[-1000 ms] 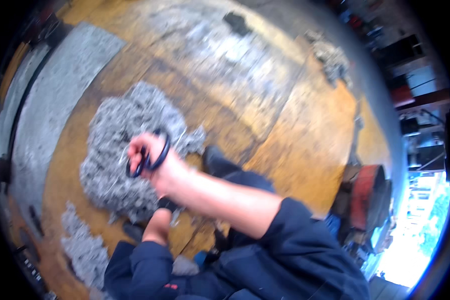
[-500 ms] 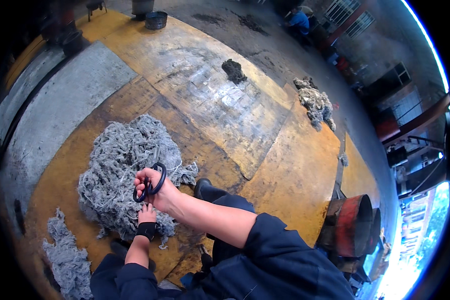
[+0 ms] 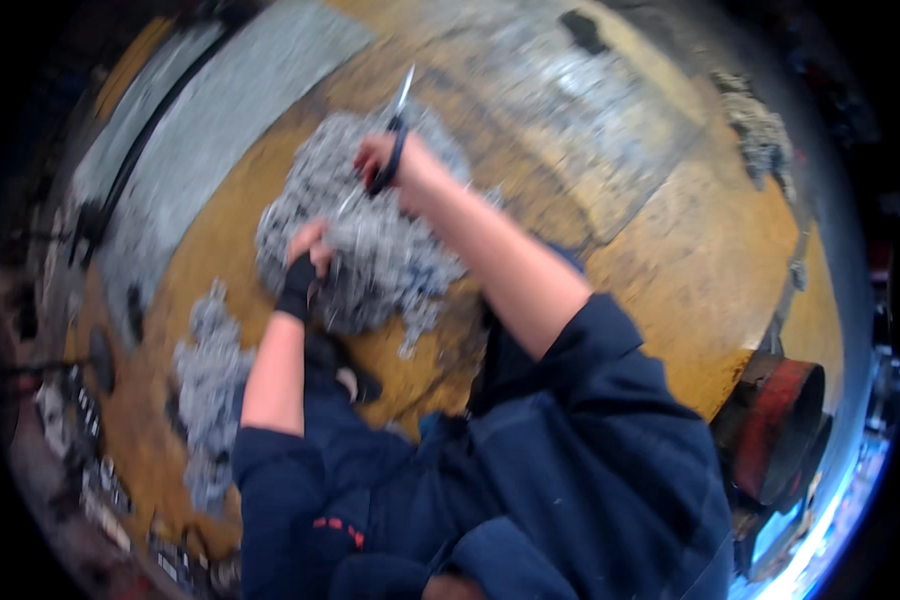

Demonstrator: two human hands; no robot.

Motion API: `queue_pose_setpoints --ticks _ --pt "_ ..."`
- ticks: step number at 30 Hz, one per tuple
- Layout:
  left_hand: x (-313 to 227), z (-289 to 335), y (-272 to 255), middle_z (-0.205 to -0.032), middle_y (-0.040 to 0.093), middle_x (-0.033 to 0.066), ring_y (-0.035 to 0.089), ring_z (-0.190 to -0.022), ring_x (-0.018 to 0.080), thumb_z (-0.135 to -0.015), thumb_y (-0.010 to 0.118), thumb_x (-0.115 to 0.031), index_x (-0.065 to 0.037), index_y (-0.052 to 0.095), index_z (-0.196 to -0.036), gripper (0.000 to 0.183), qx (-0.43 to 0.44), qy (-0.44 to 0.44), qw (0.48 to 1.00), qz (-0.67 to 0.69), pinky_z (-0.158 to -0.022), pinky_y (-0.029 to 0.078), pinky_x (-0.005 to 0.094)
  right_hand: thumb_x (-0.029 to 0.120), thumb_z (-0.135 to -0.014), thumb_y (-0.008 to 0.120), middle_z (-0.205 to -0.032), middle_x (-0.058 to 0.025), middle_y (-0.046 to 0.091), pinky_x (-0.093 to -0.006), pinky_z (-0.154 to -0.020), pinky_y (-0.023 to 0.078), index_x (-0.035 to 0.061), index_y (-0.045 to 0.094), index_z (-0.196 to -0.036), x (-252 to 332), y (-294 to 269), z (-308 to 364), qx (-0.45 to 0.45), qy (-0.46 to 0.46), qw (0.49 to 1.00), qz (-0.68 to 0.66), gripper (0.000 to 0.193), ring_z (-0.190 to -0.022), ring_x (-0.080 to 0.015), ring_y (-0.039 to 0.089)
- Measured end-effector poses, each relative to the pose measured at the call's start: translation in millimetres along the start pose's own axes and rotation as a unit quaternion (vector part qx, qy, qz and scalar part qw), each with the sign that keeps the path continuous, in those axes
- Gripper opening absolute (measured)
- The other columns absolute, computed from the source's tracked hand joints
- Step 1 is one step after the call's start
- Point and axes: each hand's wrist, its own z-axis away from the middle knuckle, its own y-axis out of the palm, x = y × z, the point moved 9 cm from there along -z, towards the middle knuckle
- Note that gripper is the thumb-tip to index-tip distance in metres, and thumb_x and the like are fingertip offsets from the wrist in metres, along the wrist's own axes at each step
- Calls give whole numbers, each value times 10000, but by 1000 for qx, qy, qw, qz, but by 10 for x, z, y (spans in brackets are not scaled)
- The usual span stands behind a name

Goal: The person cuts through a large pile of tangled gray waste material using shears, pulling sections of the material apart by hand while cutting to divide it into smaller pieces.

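A big tangled heap of grey yarn waste (image 3: 370, 270) lies on the floor in front of me. My right hand (image 3: 410, 175) is over its far part, closed round the dark looped handles of a pair of scissors (image 3: 400, 130). The bright blades point up and away from me. My left hand (image 3: 310, 245), with a black band at the wrist, is at the near left side of the heap. Its fingers are curled on the yarn, and a pale strand seems to run from it towards the right hand. Motion blur hides the finer detail.
A smaller grey yarn clump (image 3: 210, 390) lies to my left. Another pale heap (image 3: 755, 130) is at the far right, and a dark clump (image 3: 583, 32) at the far edge. A red and black drum (image 3: 775, 430) lies at the right. Grey sheeting (image 3: 230, 110) covers the floor at the far left.
My hands have separated: the right one has moved away from me with the scissors, whose blades now show. The left has curled on the yarn. My view has turned and shifted nearer my body.
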Motion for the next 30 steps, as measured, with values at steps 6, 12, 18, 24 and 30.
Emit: queue_pose_setpoints --ticks 6,12,18,24,30 --pt "-654 -175 -1502 -906 678 86 646 -796 191 -686 632 107 -18 600 -1017 356 -156 -109 864 466 -753 514 309 278 -788 713 -840 -141 661 -261 -600 512 -91 636 -944 293 -105 251 -33 -95 972 214 407 -651 -140 609" --pt "-991 87 -2192 -1040 634 168 656 -884 289 -766 614 120 31 463 -1199 468 -274 -146 732 606 -764 564 406 542 -661 799 -536 -8 538 -252 -485 439 106 536 -544 274 160 335 -18 -76 939 334 523 -504 -100 550" --pt "-895 96 -2034 -1125 615 189 625 -1003 322 -883 533 -22 21 492 -1220 342 -216 -120 686 684 -879 525 463 705 -627 724 -558 -24 537 -269 -532 510 101 539 -636 -80 403 -188 51 -45 979 190 632 -523 -119 581" --pt "-625 98 -1369 -1066 634 134 641 -938 255 -869 581 -38 14 525 -1174 314 -171 -167 635 735 -820 539 392 661 -575 788 -883 -150 642 -358 -828 472 -68 617 -1027 -108 1039 -37 189 -103 958 191 874 -874 -239 615" --pt "-788 -100 -1324 -1046 641 119 636 -959 236 -857 614 -102 6 537 -1161 331 -144 -120 674 714 -871 509 370 391 -577 868 -821 -125 664 -314 -660 512 -13 631 -936 48 763 -268 2 -186 904 385 590 -735 -190 633"
